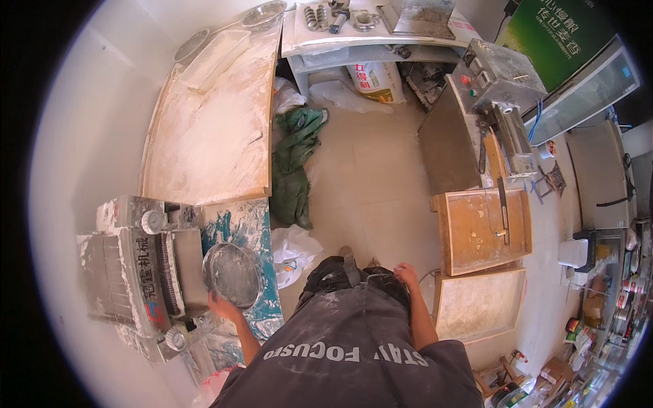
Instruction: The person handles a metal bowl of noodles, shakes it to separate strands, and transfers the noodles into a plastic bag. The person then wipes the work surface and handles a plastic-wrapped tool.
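My left hand (223, 307) is at the near rim of a round metal-framed sieve (233, 276), its fingers partly hidden by the rim. The sieve lies over a flour-dusted teal surface (255, 219), right beside a metal dough-rolling machine (148, 275) with dials. Near my waist on the right hangs my right hand (405, 274), its fingers curled beside my dark trousers; whether it holds anything cannot be made out. Beyond the sieve stretches a wooden work board (214, 137) covered in flour, with a pale rectangular tray (217, 58) and round sieves at its far end.
Wooden trays (484, 232) stand to the right, below a second metal machine (502, 76). A crumpled green cloth or sack (293, 168) and a white plastic bag (296, 250) lie on the floor by the board. A white table (347, 38) with metal parts is ahead, a flour sack (375, 81) under it.
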Motion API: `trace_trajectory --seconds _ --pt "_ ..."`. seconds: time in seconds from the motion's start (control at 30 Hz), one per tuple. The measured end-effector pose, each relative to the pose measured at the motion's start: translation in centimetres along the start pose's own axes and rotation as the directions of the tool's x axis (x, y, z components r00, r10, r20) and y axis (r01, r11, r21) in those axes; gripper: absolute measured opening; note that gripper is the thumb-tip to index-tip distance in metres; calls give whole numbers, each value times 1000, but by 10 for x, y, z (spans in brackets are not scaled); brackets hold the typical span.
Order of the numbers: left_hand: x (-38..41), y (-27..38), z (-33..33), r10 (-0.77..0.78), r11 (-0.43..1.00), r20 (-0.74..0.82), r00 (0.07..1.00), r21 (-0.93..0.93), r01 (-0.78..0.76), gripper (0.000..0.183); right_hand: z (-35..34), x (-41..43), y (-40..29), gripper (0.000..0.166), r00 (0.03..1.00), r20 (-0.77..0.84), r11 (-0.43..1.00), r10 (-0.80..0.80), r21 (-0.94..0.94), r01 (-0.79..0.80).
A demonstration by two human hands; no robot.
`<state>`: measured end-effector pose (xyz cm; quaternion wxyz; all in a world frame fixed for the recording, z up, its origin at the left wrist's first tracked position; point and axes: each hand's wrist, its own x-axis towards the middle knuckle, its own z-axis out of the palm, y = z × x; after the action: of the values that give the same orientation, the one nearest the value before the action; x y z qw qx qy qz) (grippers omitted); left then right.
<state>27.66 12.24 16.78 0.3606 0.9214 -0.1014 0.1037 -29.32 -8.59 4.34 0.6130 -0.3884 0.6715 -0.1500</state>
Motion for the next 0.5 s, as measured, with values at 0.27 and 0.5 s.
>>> trace_trajectory --seconds 0.27,0.5 --pt "-137 120 65 265 821 615 743 -548 161 35 -18 -6 9 21 971 -58 963 -234 -149 223" --pt "-216 147 88 369 900 789 490 -436 24 33 -25 -89 -141 56 866 125 860 -484 -114 498"
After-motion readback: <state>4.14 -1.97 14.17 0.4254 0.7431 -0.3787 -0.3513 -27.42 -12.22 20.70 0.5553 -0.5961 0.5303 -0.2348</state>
